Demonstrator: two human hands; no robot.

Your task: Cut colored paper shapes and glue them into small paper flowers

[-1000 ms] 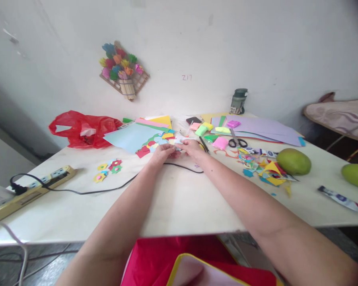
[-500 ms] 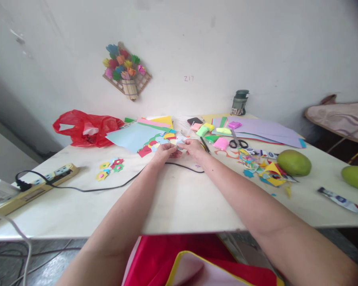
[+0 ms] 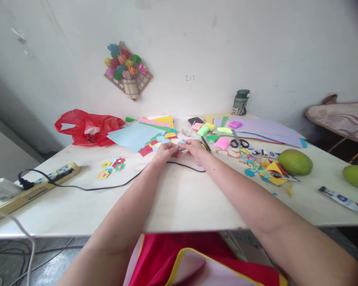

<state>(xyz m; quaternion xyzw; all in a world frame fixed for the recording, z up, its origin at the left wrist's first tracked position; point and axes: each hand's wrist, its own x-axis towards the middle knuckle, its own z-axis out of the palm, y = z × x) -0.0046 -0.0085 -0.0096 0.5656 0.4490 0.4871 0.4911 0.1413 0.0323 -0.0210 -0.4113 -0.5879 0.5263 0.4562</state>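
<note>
Near the middle of the table, my left hand [image 3: 168, 152] and my right hand [image 3: 194, 147] come together, fingertips pinched on a small piece of light blue paper [image 3: 181, 142]. Its exact shape is mostly hidden by the fingers. Just behind my left hand lie cut paper shapes [image 3: 153, 143] in red, yellow, green and blue. To the left, several small paper flowers [image 3: 111, 167] rest on the tabletop. A black cord [image 3: 119, 186] runs across the table below both hands.
Scissors [image 3: 239, 143], clay packets [image 3: 222, 143] and paper scraps [image 3: 267, 171] lie to the right, beside a green mango [image 3: 295, 162] and a glue tube [image 3: 343, 200]. Left are a red plastic bag [image 3: 89, 127], blue paper sheets [image 3: 137, 136] and a power strip [image 3: 52, 178]. A bottle [image 3: 240, 102] stands behind.
Both hands stay almost in place, still pinching the light blue paper, with slight finger movement. The whole view has shifted very slightly.
</note>
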